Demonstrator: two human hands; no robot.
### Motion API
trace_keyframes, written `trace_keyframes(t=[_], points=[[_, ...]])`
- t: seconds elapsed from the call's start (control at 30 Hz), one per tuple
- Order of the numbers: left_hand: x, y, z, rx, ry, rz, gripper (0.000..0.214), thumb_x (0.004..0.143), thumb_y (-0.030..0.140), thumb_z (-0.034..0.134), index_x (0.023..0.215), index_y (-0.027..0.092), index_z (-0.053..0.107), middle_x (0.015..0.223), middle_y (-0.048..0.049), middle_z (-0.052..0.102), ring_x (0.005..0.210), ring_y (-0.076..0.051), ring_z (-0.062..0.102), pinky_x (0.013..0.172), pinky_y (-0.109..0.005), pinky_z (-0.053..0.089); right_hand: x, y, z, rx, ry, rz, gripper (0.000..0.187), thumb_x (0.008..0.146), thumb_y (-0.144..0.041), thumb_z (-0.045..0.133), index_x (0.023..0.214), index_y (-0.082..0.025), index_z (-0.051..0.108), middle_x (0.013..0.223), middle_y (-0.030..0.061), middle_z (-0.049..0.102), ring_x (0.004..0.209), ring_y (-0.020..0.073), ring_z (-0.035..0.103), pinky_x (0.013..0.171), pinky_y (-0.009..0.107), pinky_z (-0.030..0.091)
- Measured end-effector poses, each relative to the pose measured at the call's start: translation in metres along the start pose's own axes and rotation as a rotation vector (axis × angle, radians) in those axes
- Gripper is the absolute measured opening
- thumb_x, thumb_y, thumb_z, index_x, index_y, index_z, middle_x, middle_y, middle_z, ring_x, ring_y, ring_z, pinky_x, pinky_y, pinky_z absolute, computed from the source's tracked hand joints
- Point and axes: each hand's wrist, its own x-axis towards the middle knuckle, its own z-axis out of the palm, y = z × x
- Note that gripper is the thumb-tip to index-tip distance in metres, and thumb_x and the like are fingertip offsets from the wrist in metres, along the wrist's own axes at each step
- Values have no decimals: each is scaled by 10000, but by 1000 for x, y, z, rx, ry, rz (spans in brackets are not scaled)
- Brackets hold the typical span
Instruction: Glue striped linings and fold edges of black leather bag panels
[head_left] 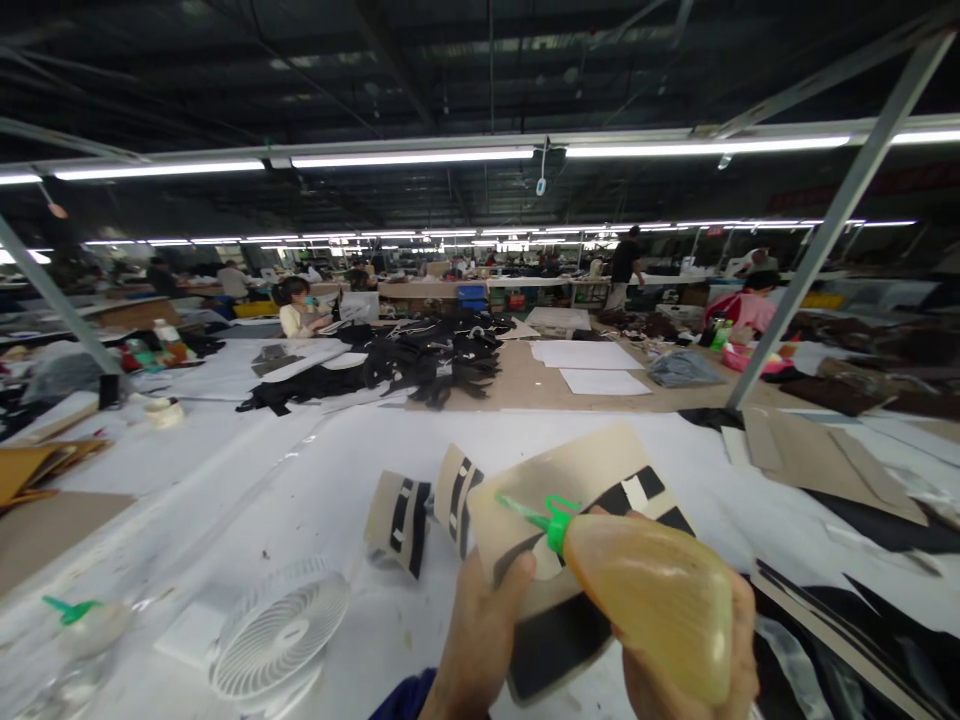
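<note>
My left hand (480, 635) grips a beige card template (570, 475) with black fabric pieces on it, thumb pressed on its lower left. My right hand (697, 665) is wrapped round an amber glue bottle (652, 600) whose green nozzle (536, 515) points left onto the card. Two smaller beige and black pieces (401, 520) stand curled on the white table just left of the card.
A small white fan (277, 635) lies at the lower left, beside a second bottle with a green nozzle (79, 620). A heap of black fabric (420, 360) and white sheets (592, 365) lie farther back. Cardboard sheets (817, 455) sit right. Other people work at distant tables.
</note>
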Motion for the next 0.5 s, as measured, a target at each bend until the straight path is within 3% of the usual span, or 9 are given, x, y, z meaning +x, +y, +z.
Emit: trace_keyframes(t=[0.07,0.2,0.3,0.4,0.5], points=[[-1,3,-4,77,6,20,408,807,398,720,1115,131,733,1131,-136,749,1159,-331,639,1045,-420,469,4,6,-2,-28,49,52,584,575,-419,878,1060,-204,632,883,44,661,739,223,617,693,372,516],[-1,10,-16,366,-13,102,301,856,399,658,1017,173,776,1119,-125,752,1199,-325,615,1101,-422,412,17,22,-7,-29,303,216,687,439,-354,934,1036,-216,623,928,26,634,765,204,584,717,370,499],[4,12,-23,481,50,169,266,858,368,649,1000,189,784,1050,-112,767,1194,-316,620,1112,-406,396,24,28,-12,107,358,282,700,404,-334,932,1019,-235,612,922,-2,606,744,173,551,709,359,498],[10,9,-29,354,177,114,378,824,398,690,1101,148,745,1022,-118,768,1094,-323,668,1002,-405,492,22,29,-16,200,358,301,689,406,-344,924,1010,-241,611,947,9,611,778,187,570,715,371,520],[12,7,-31,136,183,-21,520,766,417,759,1181,111,689,955,-115,775,956,-308,711,834,-366,567,10,27,-16,113,257,266,688,484,-408,903,1074,-228,599,1004,46,641,834,228,622,733,404,543]])
